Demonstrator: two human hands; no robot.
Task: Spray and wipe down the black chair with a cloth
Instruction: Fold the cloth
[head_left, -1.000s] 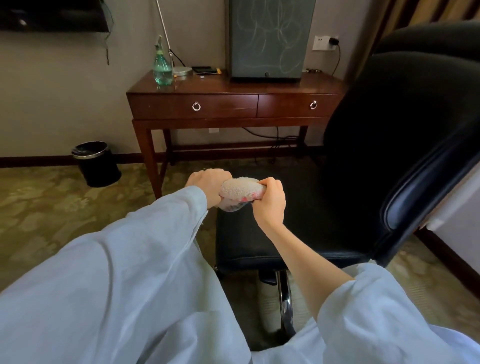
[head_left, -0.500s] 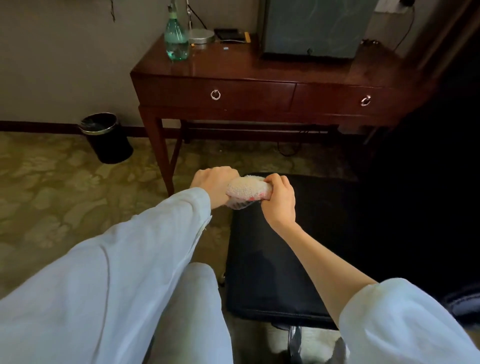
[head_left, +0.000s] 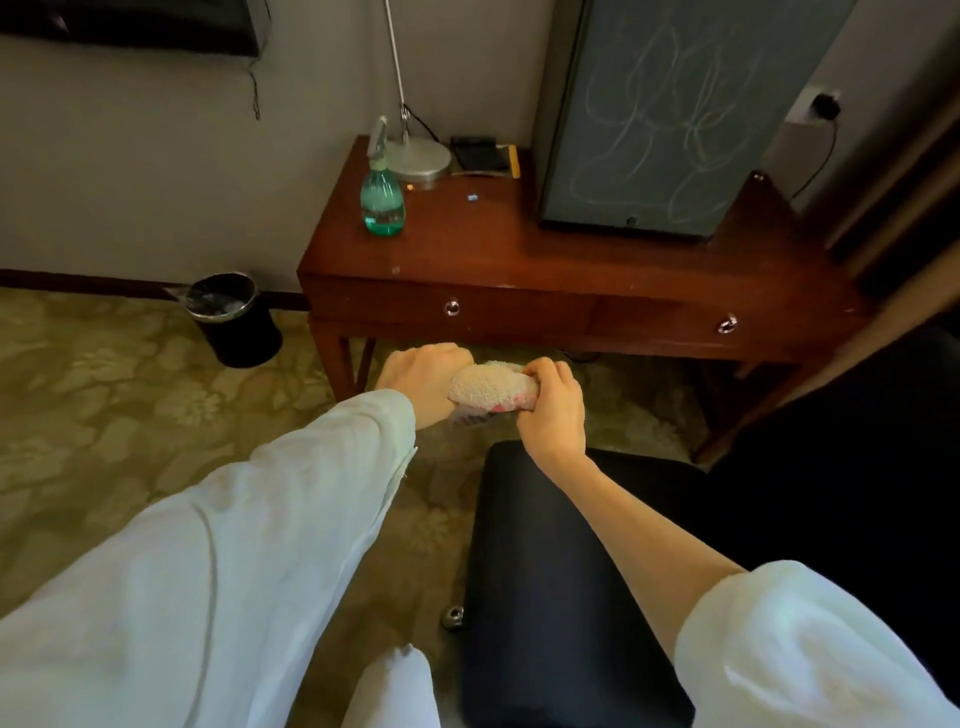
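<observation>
A rolled-up beige cloth (head_left: 485, 387) with a pink and white edge is stretched between my two hands above the carpet. My left hand (head_left: 423, 376) grips its left end, and my right hand (head_left: 553, 410) grips its right end with fingers curled over it. Below and to the right lies the black chair (head_left: 561, 597), its seat dark and its backrest a black mass at the right edge. A green spray bottle (head_left: 383, 200) stands upright on the wooden desk (head_left: 519, 270), well beyond my hands.
On the desk stand a lamp base (head_left: 422, 158), a dark small item (head_left: 480, 155) and a grey mini fridge (head_left: 670, 114). A black waste bin (head_left: 231, 319) sits on the patterned carpet left of the desk. A wall socket (head_left: 823, 106) is at upper right.
The view has shifted closer to the desk and higher over it, so the chair seat now lies lower in view. Both hands keep their grip on the rolled cloth.
</observation>
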